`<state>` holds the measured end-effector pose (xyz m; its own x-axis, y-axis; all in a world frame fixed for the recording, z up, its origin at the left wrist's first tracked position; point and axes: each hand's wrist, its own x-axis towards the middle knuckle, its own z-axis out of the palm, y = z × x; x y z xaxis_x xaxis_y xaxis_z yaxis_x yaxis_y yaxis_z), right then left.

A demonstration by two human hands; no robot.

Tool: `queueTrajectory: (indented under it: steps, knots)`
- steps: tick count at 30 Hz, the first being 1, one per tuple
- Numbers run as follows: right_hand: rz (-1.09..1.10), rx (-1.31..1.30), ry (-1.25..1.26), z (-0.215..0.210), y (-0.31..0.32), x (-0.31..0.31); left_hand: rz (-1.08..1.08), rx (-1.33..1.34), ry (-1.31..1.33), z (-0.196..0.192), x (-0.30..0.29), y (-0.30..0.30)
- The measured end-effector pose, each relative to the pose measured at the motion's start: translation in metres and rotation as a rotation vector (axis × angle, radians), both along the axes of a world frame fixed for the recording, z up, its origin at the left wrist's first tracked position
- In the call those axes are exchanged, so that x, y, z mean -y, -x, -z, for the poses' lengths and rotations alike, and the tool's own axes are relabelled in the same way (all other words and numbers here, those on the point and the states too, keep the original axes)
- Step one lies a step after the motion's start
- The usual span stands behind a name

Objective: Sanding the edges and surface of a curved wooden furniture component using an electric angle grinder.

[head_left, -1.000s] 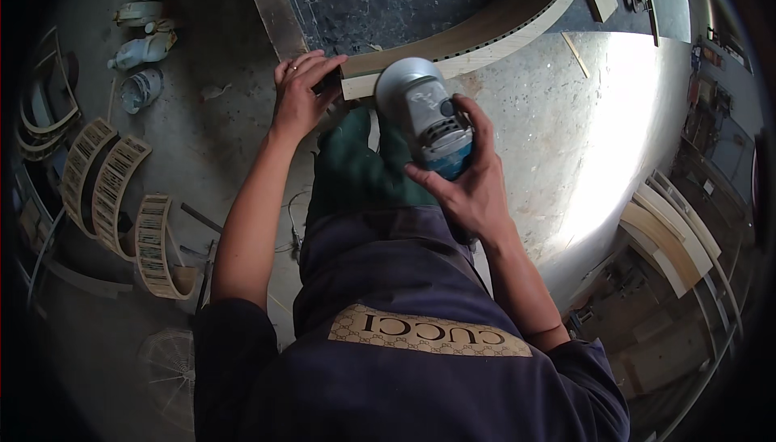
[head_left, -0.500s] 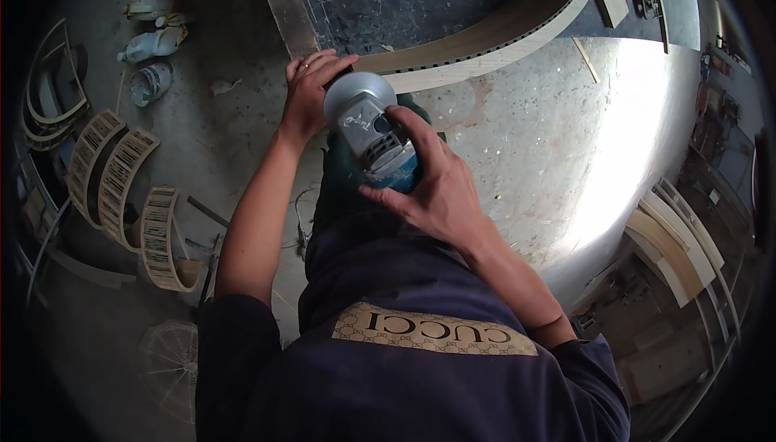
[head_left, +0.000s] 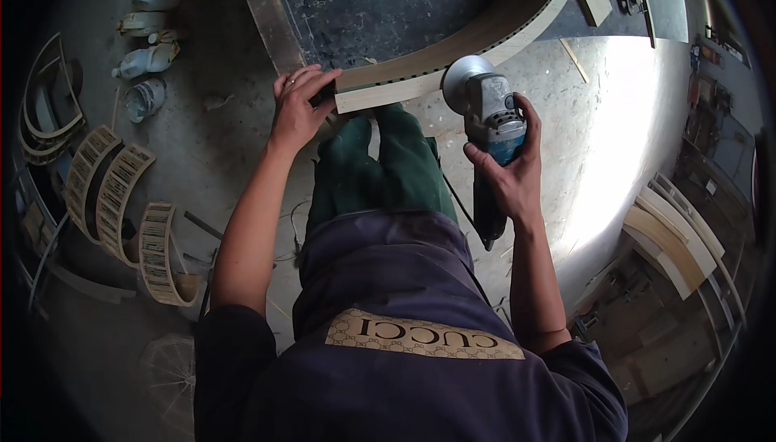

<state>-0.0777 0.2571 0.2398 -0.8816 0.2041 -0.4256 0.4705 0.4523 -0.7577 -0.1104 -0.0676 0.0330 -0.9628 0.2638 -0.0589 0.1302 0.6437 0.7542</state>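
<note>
1. the curved wooden piece (head_left: 396,93) starts beside the left hand (head_left: 297,115) and sweeps ahead of and beyond the right hand (head_left: 516,171), along the near side of the bench (head_left: 364,6).
2. left hand: fingers extended side by side at the piece's near end; whether they pinch it, i cannot tell from where i stand.
3. right hand: fingers and thumb closed around a power tool (head_left: 491,115), its pale disc (head_left: 466,84) ahead of the fingers, overlapping the wood's edge in view; contact cannot be told.
4. likely hazards: a tilted disc could gouge the slotted edge; a light left-hand hold could let the piece shift; a leftward slip could bring the disc towards those fingers or the green trousers (head_left: 380,163) between the hands.
5. edges and room: the bench's corner lies just ahead of the left hand; the floor (head_left: 558,143) spreads widest rightward of the right hand, a thin strip of wood (head_left: 575,61) lying ahead.
</note>
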Motion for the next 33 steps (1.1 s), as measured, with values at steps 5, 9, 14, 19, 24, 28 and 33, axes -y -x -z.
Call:
queueTrajectory:
  steps: [5, 9, 14, 19, 24, 28, 33]
  knots:
    - [-0.171, 0.016, 0.003, -0.007, -0.001, -0.005, 0.01, -0.013, 0.009, 0.001, 0.001, 0.003]
    - [-0.442, 0.084, -0.016, -0.012, 0.006, 0.01, 0.013, -0.012, 0.038, -0.007, -0.002, 0.006]
    - [-0.548, 0.089, 0.017, -0.004, 0.014, -0.001, 0.008, -0.006, 0.094, -0.013, -0.003, 0.007]
    - [-0.487, 0.09, 0.013, -0.008, 0.032, -0.044, -0.027, 0.024, 0.107, -0.023, -0.01, 0.005]
    - [-0.34, 0.083, 0.004, -0.007, 0.055, -0.095, -0.046, 0.075, 0.096, -0.03, -0.014, 0.002]
    - [-0.121, 0.06, 0.021, -0.004, 0.067, -0.125, -0.072, 0.105, 0.081, -0.037, -0.019, 0.001]
    - [-0.195, 0.06, 0.036, -0.007, 0.065, -0.122, -0.087, 0.11, 0.098, -0.041, -0.023, 0.002]
